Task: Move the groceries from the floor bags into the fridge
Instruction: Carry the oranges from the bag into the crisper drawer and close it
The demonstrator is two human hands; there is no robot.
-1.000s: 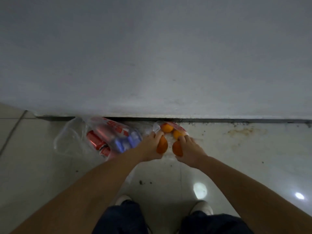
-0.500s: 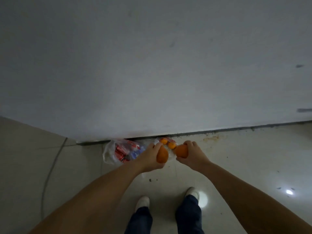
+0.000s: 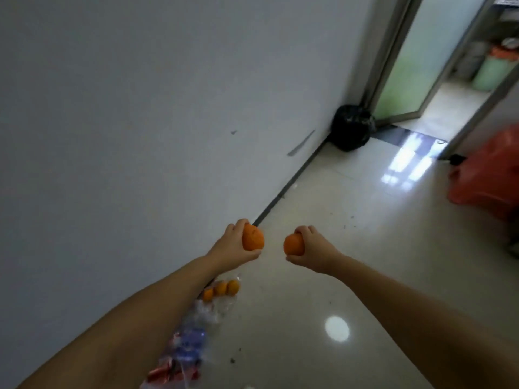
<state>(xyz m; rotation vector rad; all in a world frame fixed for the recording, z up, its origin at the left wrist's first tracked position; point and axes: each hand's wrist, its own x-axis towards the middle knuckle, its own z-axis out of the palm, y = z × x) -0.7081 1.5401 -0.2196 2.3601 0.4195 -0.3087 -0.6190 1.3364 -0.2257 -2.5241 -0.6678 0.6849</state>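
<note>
My left hand [image 3: 231,249] grips an orange [image 3: 252,237] held up in front of me, near the white wall. My right hand [image 3: 311,248] grips a second orange [image 3: 293,244] a short way to its right. Below my left forearm a clear plastic bag [image 3: 222,301] lies on the floor by the wall with three oranges [image 3: 222,289] in it. Beside it, nearer to me, a second clear bag holds red and blue drink cans [image 3: 185,352], blurred. No fridge is in view.
A white wall [image 3: 140,122] runs along the left. A black rubbish bag [image 3: 351,127] stands in the far corner by a glass door [image 3: 415,57] that is open onto another room. A red plastic bag [image 3: 488,175] sits at the right edge. The glossy tile floor [image 3: 351,276] stretches ahead.
I have risen from the bags and turned right, lifting one orange in each hand. The bags, earlier right under my hands, now lie low by my left forearm.
</note>
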